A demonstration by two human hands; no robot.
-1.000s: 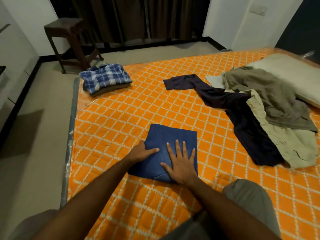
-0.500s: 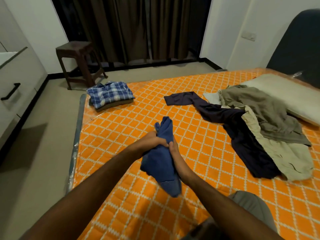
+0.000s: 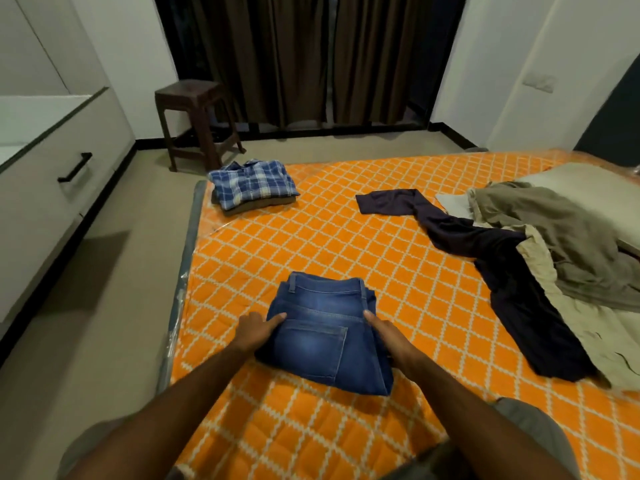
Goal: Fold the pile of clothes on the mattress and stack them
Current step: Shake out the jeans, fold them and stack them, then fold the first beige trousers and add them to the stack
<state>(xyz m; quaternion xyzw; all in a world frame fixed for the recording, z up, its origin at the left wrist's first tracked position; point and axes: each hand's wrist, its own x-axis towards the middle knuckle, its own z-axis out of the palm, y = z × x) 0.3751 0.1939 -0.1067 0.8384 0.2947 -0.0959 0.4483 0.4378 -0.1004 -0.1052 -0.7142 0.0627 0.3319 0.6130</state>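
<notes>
A folded pair of blue jeans (image 3: 322,334), back pocket up, is at the near middle of the orange quilted mattress (image 3: 346,237). My left hand (image 3: 258,329) grips its left edge, thumb on top. My right hand (image 3: 388,337) grips its right edge the same way. At the far left corner lies a folded stack topped by a blue plaid shirt (image 3: 252,183). On the right sprawls the unfolded pile: a dark navy garment (image 3: 502,271), an olive one (image 3: 554,237) and a beige one (image 3: 588,323).
A pillow (image 3: 588,181) lies behind the pile at the right edge. A dark wooden stool (image 3: 194,123) stands on the floor beyond the stack, before brown curtains. A white drawer unit (image 3: 52,168) lines the left wall. My knee shows at the bottom right.
One second ago both palms pressed the jeans flat. Then my hands lifted and bunched them. Now the jeans are turned pocket side up and held by both side edges.
</notes>
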